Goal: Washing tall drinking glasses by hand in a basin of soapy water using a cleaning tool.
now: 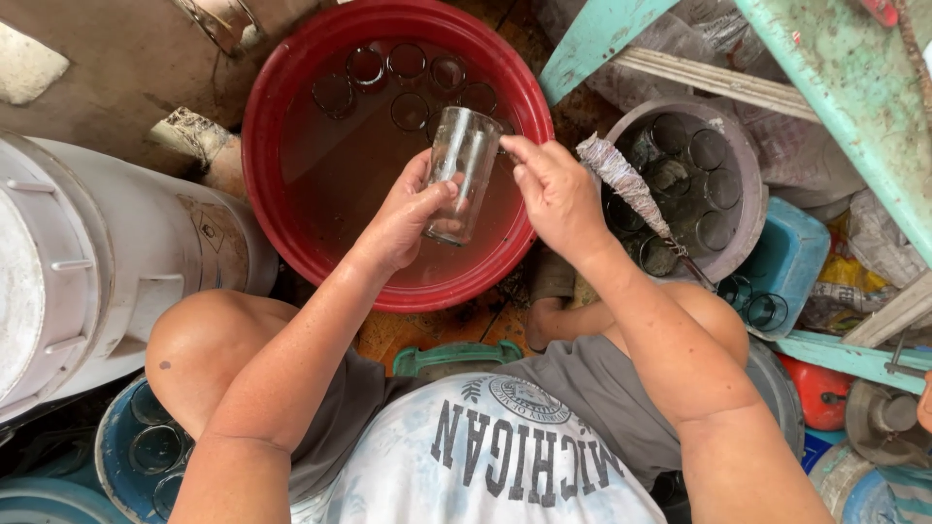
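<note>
Head view only: left hand (413, 215) is wrapped around a clear drinking glass (461, 175), thumb across the front and fingers curled behind, holding it tilted with the mouth pointing up and away from the person. Glass sits in the air above the near half of a red plastic basin (291, 87), not touching the water. Right hand (555, 194) is at the glass rim, fingers bent and pinched together against the upper right edge; palm faces down, nothing else visibly held in it. Basin holds murky water with several more glasses (408, 60) lying submerged along the far side. Right of the hands, a grey round tub (748, 175) is packed with upright glasses, and a wrapped bottle brush (626, 184) lies across its left rim, just beside the right wrist. Blue container (791, 257) touches the tub on its right, with two glasses just below it. White plastic drum (107, 252) stands at left, close to the basin. Blue bucket (116, 437) with glasses inside sits under the left elbow, partly hidden by the knee. Teal wooden frame (854, 87) crosses the top right corner.
</note>
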